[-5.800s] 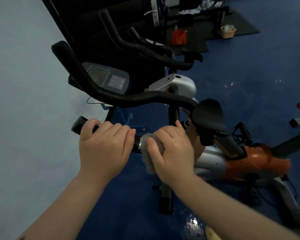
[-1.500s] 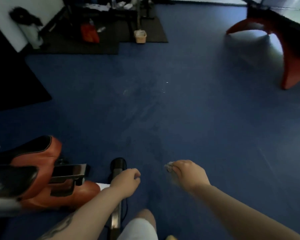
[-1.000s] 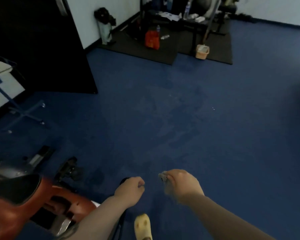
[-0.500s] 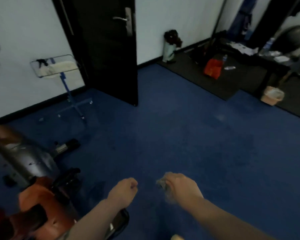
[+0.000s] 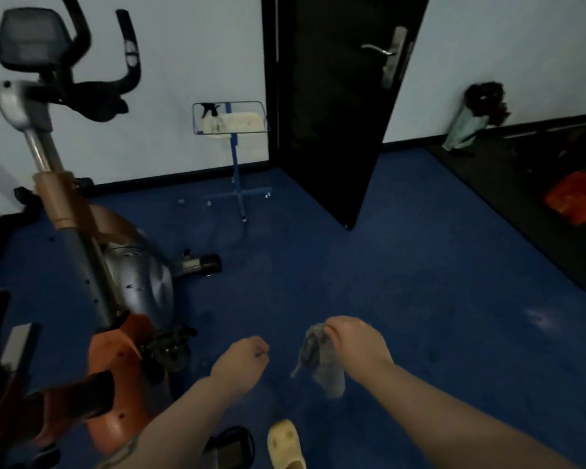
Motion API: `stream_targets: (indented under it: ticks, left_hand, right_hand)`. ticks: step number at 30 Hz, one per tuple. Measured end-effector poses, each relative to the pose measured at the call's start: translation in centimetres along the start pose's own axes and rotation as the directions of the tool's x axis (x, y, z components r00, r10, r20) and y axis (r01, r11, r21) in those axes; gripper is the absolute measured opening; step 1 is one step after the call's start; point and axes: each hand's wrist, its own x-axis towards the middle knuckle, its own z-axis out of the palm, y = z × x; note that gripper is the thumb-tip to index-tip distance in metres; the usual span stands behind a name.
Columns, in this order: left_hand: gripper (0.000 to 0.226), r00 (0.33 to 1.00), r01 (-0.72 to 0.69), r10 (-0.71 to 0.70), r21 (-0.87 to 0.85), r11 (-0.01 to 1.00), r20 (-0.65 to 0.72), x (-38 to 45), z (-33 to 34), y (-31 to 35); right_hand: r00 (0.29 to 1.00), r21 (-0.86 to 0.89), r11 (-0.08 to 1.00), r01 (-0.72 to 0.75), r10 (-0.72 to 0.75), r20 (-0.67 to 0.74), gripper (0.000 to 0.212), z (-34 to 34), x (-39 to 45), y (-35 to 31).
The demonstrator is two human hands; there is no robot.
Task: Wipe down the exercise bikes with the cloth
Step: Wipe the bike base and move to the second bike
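mostly dim: cloth in right hand, bike off to the left

dim and soft throughout, fine detail hard to read. right hand [image 5: 354, 343] is closed, pinching the top of a grey cloth [image 5: 320, 358]; the cloth hangs down from the fingers, above the blue floor [image 5: 420, 282], touching nothing else. its lower end blurs into the floor tone. left hand [image 5: 241, 362] is curled into a loose fist and seems to hold nothing; whatever lies inside the fist is hidden. the two hands are near each other, apart, neither touching the bike [image 5: 115, 282].

bike stands at left, well apart from the cloth. its near end is cut off by the left and bottom edges; only orange frame parts and a dark bar show there. grey post rises to black handlebars [image 5: 109, 86] and a console [image 5: 31, 38], both smeared by blur. silver housing sits low beside the post; a pedal [image 5: 170, 346] is dark and hard to make out. a front foot [image 5: 203, 264] of the bike lies on the floor.

at bottom edge: a pale shoe [image 5: 285, 445], partly cut off, and a dark object just left of it, half hidden by the left forearm, not identifiable.

behind: a blue stand [image 5: 237, 177] with a wire tray by the wall; a spray bottle [image 5: 212, 116] lies in the tray, next to something pale that is unclear. black door [image 5: 335, 113] stands ajar at centre. right of it, a dark bundle in a pale holder [image 5: 474, 113], contents unclear. black mat [image 5: 521, 204] at far right carries an orange item [image 5: 572, 198], blurred.
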Motion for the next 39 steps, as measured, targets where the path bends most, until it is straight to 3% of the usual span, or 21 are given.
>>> stream_targets:
  ticks: [15,24,31,35,39]
  left_hand:
    - [0.033,0.971,0.119,-0.135,-0.092,0.989,-0.199,17.8,-14.3,5.6]
    - [0.031,0.861,0.28,-0.362,-0.261,0.924,-0.356,22.7,-21.6,5.5]
    - [0.028,0.782,0.393,-0.514,-0.362,0.846,-0.353,23.6,-25.8,0.9]
    - [0.025,0.771,0.373,-0.514,-0.389,0.843,-0.375,24.8,-29.9,-1.4]
    - [0.016,0.722,0.313,-0.506,-0.43,0.847,-0.472,24.8,-35.1,-3.9]
  right_hand:
    - [0.958,-0.021,0.958,0.285,-0.285,0.028,0.028,-7.5,27.4,-2.6]
    - [0.811,-0.057,0.812,0.581,-0.572,0.126,0.029,-10.9,42.0,-9.5]
    - [0.72,-0.007,0.729,0.685,-0.674,0.167,0.029,-9.5,47.9,-17.1]
    - [0.775,0.071,0.784,0.617,-0.621,0.12,0.028,-9.5,50.5,-21.9]
    - [0.833,0.33,0.786,0.523,-0.553,-0.004,0.026,-11.0,52.1,-26.3]
